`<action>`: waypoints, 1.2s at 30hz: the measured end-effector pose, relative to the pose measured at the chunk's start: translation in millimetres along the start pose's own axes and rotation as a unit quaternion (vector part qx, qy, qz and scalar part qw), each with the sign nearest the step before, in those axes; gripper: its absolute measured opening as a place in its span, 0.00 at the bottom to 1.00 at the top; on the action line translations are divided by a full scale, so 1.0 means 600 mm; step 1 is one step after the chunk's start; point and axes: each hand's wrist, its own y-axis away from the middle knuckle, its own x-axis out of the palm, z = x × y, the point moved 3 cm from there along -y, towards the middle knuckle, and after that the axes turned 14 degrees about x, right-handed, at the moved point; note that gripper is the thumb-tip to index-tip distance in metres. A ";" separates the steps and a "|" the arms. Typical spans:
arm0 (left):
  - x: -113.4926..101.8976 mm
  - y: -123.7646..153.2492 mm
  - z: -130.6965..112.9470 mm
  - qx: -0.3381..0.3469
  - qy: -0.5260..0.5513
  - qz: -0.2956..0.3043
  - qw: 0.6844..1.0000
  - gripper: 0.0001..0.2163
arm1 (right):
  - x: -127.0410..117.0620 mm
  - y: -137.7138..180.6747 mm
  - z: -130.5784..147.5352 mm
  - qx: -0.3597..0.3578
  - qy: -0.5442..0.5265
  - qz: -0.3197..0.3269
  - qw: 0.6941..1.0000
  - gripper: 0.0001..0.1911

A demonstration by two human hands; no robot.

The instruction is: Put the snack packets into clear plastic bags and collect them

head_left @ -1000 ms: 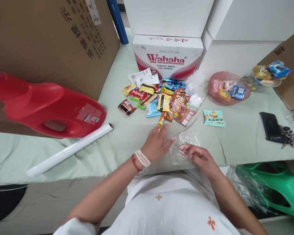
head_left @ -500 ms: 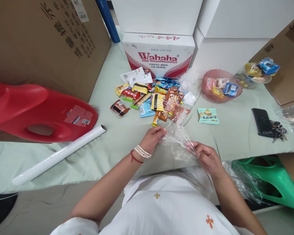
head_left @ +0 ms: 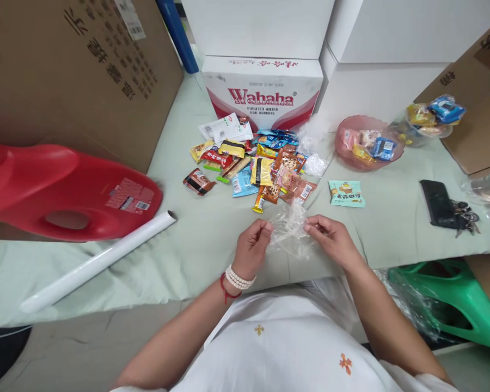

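Note:
A small clear plastic bag (head_left: 289, 231) hangs just above the green cloth, stretched between both hands. My left hand (head_left: 251, 247), with a bead bracelet and red thread at the wrist, pinches the bag's left edge. The right edge is pinched by my right hand (head_left: 329, 237). Just beyond the bag lies a heap of wrapped snacks (head_left: 261, 166). A teal snack packet (head_left: 346, 193) lies alone to the right of the heap.
A red plastic stool (head_left: 65, 190) and a white paper roll (head_left: 98, 261) lie at the left. A pink bowl (head_left: 369, 144) and a clear bowl (head_left: 427, 128) hold snacks at the right. A phone with keys (head_left: 439, 204), Wahaha carton (head_left: 263, 92), cardboard boxes and green stool (head_left: 449, 299) surround.
Both hands lifted the clear bag off the cloth. My right hand moved up and forward, and the two hands now hold the bag's edges level, close together.

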 end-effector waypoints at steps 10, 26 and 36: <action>-0.078 0.048 0.050 -0.066 -0.020 -0.163 0.984 0.18 | 0.024 0.019 -0.065 0.033 0.015 -0.039 0.999 0.22; -0.080 0.092 0.046 0.050 -0.141 -0.043 0.988 0.17 | 0.100 -0.064 0.000 0.020 0.193 0.156 0.969 0.16; -0.108 0.109 0.059 0.019 -0.190 -0.092 0.977 0.16 | 0.079 -0.049 -0.002 -0.048 0.208 0.008 0.977 0.16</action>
